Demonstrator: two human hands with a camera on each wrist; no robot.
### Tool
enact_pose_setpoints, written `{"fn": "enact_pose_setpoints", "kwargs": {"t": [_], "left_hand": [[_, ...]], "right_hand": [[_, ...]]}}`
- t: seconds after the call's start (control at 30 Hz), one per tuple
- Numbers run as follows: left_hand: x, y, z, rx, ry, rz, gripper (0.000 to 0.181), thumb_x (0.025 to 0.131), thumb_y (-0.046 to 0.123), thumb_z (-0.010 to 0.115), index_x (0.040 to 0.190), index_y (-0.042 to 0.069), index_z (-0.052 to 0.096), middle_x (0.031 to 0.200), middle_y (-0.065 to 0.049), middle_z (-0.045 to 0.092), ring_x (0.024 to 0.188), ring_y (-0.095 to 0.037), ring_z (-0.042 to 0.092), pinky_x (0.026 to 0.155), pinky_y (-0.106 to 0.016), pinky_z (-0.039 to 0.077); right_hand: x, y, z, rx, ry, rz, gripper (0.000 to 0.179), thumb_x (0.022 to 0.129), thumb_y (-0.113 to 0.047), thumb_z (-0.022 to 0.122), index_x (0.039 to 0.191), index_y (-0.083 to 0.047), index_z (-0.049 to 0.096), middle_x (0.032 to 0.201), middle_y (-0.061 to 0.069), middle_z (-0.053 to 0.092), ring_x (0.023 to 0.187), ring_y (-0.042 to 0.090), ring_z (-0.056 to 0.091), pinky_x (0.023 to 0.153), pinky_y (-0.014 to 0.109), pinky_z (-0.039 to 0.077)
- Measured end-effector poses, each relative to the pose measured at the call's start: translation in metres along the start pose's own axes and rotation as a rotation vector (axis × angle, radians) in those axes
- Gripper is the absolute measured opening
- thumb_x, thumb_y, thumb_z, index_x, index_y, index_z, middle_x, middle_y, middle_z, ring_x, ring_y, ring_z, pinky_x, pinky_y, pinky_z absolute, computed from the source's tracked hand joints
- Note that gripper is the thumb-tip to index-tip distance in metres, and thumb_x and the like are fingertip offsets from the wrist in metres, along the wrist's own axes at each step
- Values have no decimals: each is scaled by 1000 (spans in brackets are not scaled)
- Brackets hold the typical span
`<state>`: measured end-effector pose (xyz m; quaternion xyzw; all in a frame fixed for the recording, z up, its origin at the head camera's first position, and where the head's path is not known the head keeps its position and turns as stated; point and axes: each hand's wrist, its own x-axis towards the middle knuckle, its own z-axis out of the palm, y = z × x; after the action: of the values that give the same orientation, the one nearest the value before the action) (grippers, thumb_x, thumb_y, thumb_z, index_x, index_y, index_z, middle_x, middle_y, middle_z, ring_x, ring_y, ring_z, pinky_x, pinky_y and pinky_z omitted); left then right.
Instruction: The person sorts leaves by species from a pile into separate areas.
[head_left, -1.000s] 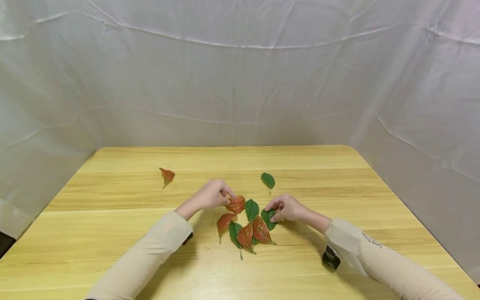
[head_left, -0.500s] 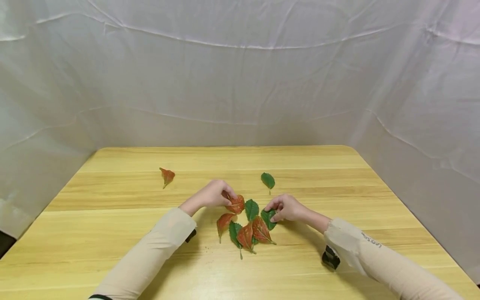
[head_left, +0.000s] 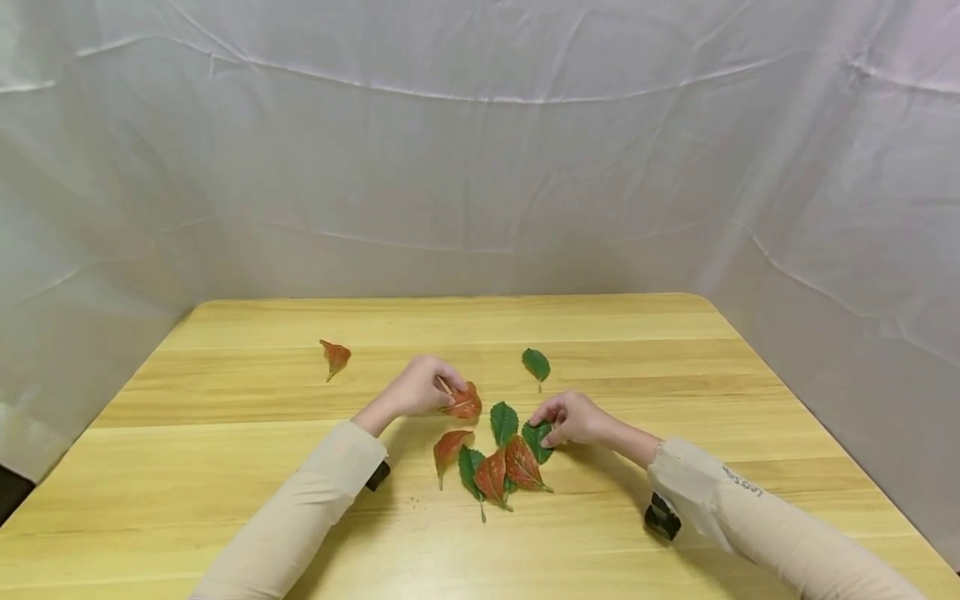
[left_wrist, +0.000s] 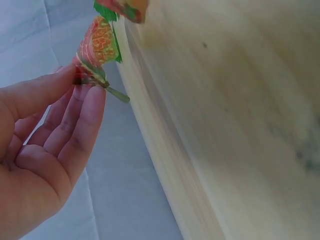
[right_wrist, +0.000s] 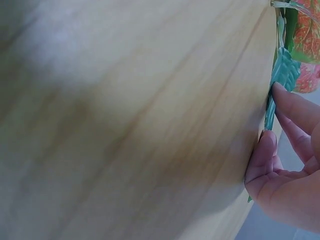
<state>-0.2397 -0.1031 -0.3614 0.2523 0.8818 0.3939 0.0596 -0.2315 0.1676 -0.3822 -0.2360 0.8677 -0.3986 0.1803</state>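
In the head view my left hand pinches a red artificial leaf between thumb and fingers, at the upper left of a ring of leaves. The left wrist view shows its green stem jutting from the fingertips, below the red leaf. My right hand holds a green leaf by its edges on the table, thumb and fingers bent around it. Between the hands lies another green leaf. Lower in the ring are a curled red leaf, a green leaf and two overlapping red leaves.
A single red leaf lies at the back left of the wooden table. Farther back on the right is a lone green leaf. Pale cloth hangs behind the table and along both sides.
My left hand has drawn the red leaf a little left and away from the green leaf beside it, turning it. The right hand stays in place on its green leaf.
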Motion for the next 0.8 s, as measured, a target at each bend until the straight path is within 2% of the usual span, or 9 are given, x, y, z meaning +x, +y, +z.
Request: {"fn": "enact_pose_setpoints", "kwargs": {"t": [0.1, 0.17, 0.33, 0.4, 0.8], "left_hand": [[-1, -4, -3, -8, 29, -6, 19, 74, -10, 64, 90, -1, 69, 89, -10, 65, 72, -17, 61, 60, -25, 50], [-3, -6, -4, -17, 54, -32, 18, 74, -9, 65, 89, 0, 69, 87, -9, 65, 70, -16, 61, 59, -25, 50], [-5, -10, -9, -57, 105, -95, 18, 74, -8, 66, 90, -1, 68, 82, -6, 64, 67, -16, 60, 58, -28, 50], [-6, -12, -12, -65, 115, -103, 19, 74, -8, 65, 91, -1, 68, 83, -7, 64, 68, -16, 61, 60, -29, 51], [-11, -27, -32, -3, 215, -119, 17, 76, -7, 64, 90, 1, 69, 89, -11, 65, 73, -20, 62, 62, -29, 51]], "right_hand": [[0, 1, 0, -6, 2, 1, 25, 67, 8, 71, 91, 5, 65, 84, 7, 55, 51, 9, 34, 58, 24, 40], [-1, 1, 0, -6, 4, 0, 25, 67, 8, 71, 91, 5, 66, 84, 6, 55, 51, 10, 34, 58, 25, 40], [0, 2, 1, -28, 15, -14, 25, 66, 6, 72, 90, 3, 66, 83, 5, 54, 63, 12, 42, 61, 27, 42], [0, 2, 1, -37, 19, -17, 25, 65, 6, 73, 89, 2, 66, 82, 4, 54, 69, 14, 44, 62, 28, 42], [1, 2, 2, -32, 24, -20, 25, 65, 6, 73, 89, 3, 66, 81, 4, 54, 71, 15, 45, 61, 28, 43]]}}
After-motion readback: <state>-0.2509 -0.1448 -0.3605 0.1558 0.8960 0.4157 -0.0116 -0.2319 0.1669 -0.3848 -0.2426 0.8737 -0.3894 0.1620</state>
